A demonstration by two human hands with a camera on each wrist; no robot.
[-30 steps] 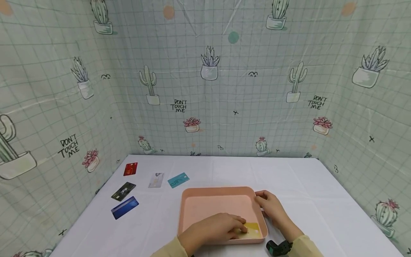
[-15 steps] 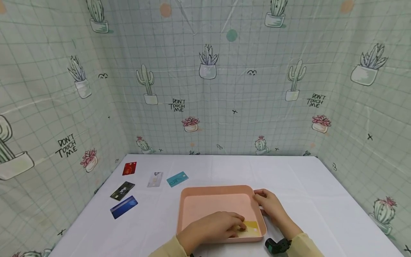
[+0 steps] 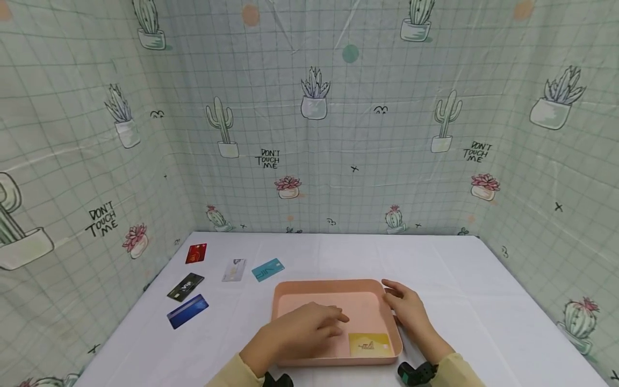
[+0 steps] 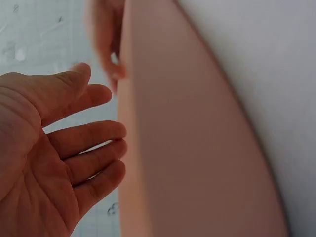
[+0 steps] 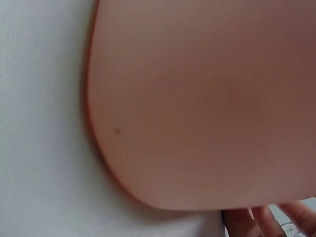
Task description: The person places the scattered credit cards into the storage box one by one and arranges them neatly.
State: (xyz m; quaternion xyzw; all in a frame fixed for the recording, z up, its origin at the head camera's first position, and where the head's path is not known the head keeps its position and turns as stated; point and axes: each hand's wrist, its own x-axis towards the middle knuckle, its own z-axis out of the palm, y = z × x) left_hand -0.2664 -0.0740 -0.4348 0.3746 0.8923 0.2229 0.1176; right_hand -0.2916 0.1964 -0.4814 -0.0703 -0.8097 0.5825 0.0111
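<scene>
A yellow card (image 3: pixel 369 345) lies flat in the near right corner of a pink tray (image 3: pixel 329 286). My left hand (image 3: pixel 302 332) hovers over the tray, left of the card, holding nothing. The left wrist view shows its palm and loosely extended fingers (image 4: pixel 96 133) apart from one another. At the tray's right rim rests my right hand (image 3: pixel 408 312), its fingers against the outside of the wall and the index finger stretched out. Only fingers (image 5: pixel 242 224) of that hand show in the right wrist view, beyond the tray's wall.
Left of the tray on the white table (image 3: pixel 435 263) lie several cards: a red card (image 3: pixel 196 253), a black card (image 3: pixel 186 287), a blue card (image 3: pixel 187 312), a pale grey card (image 3: pixel 234 270) and a teal card (image 3: pixel 268 270). A cactus-print curtain (image 3: pixel 329 150) surrounds the table.
My left hand has let go of the yellow card and moved left and up, uncovering it in the tray's corner. The right hand stays at the rim, its index finger slightly lifted.
</scene>
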